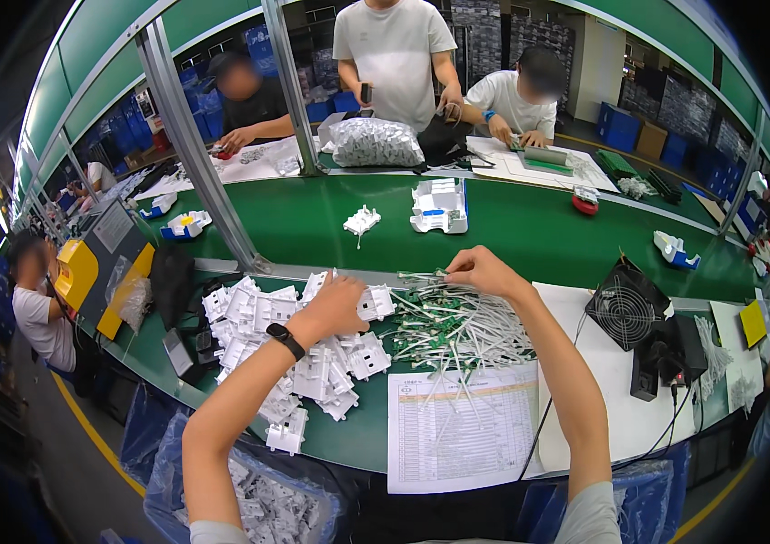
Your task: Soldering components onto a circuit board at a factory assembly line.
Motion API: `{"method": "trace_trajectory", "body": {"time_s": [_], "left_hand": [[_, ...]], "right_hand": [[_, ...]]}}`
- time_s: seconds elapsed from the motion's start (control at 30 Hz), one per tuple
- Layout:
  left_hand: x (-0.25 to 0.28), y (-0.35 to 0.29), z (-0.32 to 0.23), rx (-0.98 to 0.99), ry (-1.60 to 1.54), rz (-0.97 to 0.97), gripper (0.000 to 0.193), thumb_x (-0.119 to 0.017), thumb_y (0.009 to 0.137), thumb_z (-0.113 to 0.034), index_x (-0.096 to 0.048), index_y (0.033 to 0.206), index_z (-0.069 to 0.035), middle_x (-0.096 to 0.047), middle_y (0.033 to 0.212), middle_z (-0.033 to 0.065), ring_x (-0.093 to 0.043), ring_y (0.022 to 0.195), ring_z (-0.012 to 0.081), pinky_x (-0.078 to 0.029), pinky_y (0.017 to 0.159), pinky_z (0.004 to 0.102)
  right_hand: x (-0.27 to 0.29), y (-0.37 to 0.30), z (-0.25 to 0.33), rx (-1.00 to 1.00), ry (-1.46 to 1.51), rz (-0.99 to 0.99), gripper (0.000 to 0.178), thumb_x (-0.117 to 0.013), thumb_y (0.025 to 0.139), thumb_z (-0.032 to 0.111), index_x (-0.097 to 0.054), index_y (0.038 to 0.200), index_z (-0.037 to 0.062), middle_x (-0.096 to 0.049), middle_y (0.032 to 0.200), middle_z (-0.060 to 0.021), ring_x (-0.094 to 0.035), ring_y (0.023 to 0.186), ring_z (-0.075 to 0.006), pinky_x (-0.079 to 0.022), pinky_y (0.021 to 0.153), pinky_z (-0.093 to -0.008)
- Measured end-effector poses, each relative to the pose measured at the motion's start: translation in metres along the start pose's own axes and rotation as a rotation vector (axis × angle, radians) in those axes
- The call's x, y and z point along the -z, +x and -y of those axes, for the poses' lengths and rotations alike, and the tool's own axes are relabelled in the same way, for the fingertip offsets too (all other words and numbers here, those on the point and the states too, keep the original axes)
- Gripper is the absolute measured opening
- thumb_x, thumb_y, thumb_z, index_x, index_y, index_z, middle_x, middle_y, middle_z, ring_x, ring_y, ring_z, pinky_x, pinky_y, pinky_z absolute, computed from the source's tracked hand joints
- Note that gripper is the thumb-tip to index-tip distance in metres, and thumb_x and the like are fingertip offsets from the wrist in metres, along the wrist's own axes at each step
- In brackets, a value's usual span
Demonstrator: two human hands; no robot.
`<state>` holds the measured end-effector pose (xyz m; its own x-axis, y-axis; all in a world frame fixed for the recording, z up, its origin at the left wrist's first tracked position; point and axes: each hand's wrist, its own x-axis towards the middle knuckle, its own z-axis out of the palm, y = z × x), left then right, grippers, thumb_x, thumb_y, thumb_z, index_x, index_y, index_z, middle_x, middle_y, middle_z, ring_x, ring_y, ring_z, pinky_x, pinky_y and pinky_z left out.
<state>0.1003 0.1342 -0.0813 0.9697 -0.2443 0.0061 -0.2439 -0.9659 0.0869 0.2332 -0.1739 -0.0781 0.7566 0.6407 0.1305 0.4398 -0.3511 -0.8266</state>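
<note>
My left hand [338, 306], with a dark band on its wrist, curls over the heap of white plastic housings [321, 370]. Its fingers close round a white housing [317, 285] at the heap's far edge, and the palm hides part of it. To the right lies a tangled pile of white cables with small green circuit boards [444, 317]. At the far side of that pile my right hand [484, 272] pinches a white cable end between thumb and fingers. The fingertips cover most of that end.
A printed sheet [464, 431] lies before the cables. A black fan [625, 304] and black boxes stand at right. Beyond the metal rail, a green conveyor [312, 213] carries white parts, including a white housing [439, 206]. A bagged bin [267, 499] sits below; several people work nearby.
</note>
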Motion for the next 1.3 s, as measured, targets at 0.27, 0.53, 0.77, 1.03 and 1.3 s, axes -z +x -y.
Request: {"method": "trace_trajectory", "body": {"time_s": [0.27,0.53,0.77,1.03,1.3], "left_hand": [[0.032,-0.014,-0.022,-0.018,-0.288,-0.136,0.068,-0.078,0.074,-0.022,-0.051,0.13,0.004,-0.063,0.123,0.0259,-0.058,0.12,0.0408,-0.034,0.117,0.0507],[0.077,-0.026,-0.057,-0.084,-1.327,0.04,0.057,-0.065,0.093,-0.021,-0.047,0.141,0.002,-0.061,0.137,0.0186,-0.064,0.121,0.027,-0.045,0.11,0.039],[0.089,-0.071,-0.105,-0.197,-1.872,0.369,0.07,-0.061,0.096,-0.024,-0.027,0.155,-0.007,-0.046,0.152,0.0192,-0.055,0.131,0.0382,-0.039,0.116,0.0499],[0.09,-0.09,-0.124,-0.277,-1.679,-0.179,0.073,-0.069,0.09,-0.008,-0.028,0.15,-0.003,-0.05,0.147,0.017,-0.05,0.136,0.0298,-0.039,0.115,0.0431],[0.071,-0.105,-0.148,-0.686,-0.612,-0.829,0.082,-0.091,0.074,-0.007,-0.031,0.13,-0.01,-0.039,0.151,0.0338,-0.056,0.128,0.0316,-0.05,0.102,0.0402]], "right_hand": [[-0.02,-0.037,0.075,0.406,-0.033,-0.371,0.014,-0.068,0.093,0.006,-0.07,0.104,-0.0024,-0.067,0.084,-0.0092,-0.064,0.079,-0.0165,-0.049,0.07,-0.0273],[-0.024,-0.077,0.13,0.496,-0.043,-0.369,0.019,-0.062,0.095,0.003,-0.071,0.111,-0.0008,-0.049,0.08,-0.0067,-0.048,0.07,-0.0165,-0.039,0.062,-0.0301],[-0.033,-0.106,0.158,0.662,-0.188,-0.417,0.041,-0.066,0.09,-0.001,-0.069,0.13,0.0094,-0.045,0.078,-0.0073,-0.047,0.067,-0.0186,-0.041,0.06,-0.0337],[-0.033,-0.147,0.17,0.567,-0.127,-0.519,0.026,-0.066,0.092,0.004,-0.072,0.117,0.0018,-0.05,0.075,-0.009,-0.047,0.06,-0.0215,-0.041,0.058,-0.0346],[-0.044,-0.165,0.181,0.53,-0.026,-0.528,0.013,-0.067,0.092,0.006,-0.073,0.1,-0.0025,-0.053,0.067,-0.0083,-0.051,0.053,-0.0181,-0.038,0.049,-0.0326]]}}
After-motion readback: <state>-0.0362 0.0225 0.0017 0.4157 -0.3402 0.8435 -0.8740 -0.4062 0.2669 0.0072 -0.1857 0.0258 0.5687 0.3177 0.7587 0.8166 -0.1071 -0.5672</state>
